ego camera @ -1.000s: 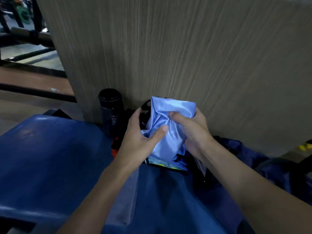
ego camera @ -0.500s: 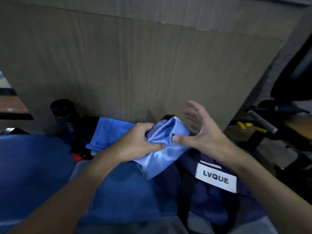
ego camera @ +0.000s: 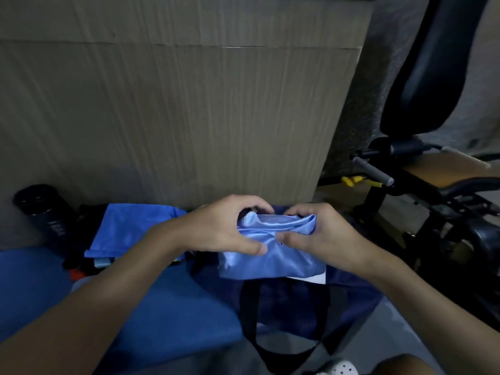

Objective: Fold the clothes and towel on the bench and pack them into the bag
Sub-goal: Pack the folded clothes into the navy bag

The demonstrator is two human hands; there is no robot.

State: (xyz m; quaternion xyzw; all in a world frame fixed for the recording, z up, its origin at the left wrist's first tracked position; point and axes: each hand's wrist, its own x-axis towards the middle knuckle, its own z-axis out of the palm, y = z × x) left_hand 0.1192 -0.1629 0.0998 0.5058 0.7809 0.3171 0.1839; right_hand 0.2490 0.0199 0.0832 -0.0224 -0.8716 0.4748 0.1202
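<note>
While both thumbs pinch it, left hand (ego camera: pixel 221 228) and right hand (ego camera: pixel 319 234) grip the satin garment (ego camera: pixel 273 255) over the bag (ego camera: pixel 292 299) at the bench's (ego camera: pixel 167 307) right edge

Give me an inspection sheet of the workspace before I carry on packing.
Surface: blue padded bench, with cloth lying on its far end.
Job's things: shiny light-blue garment, bunched, held over the navy bag with black straps; blue folded cloth lies to its left.
Clutter: black bottle upright by the panel; small red item below the cloth.
Hands: left hand and right hand both grip the garment.
Cables: nothing seen.
Surroundings: wood-grain panel behind; black padded gym machine to the right.
</note>
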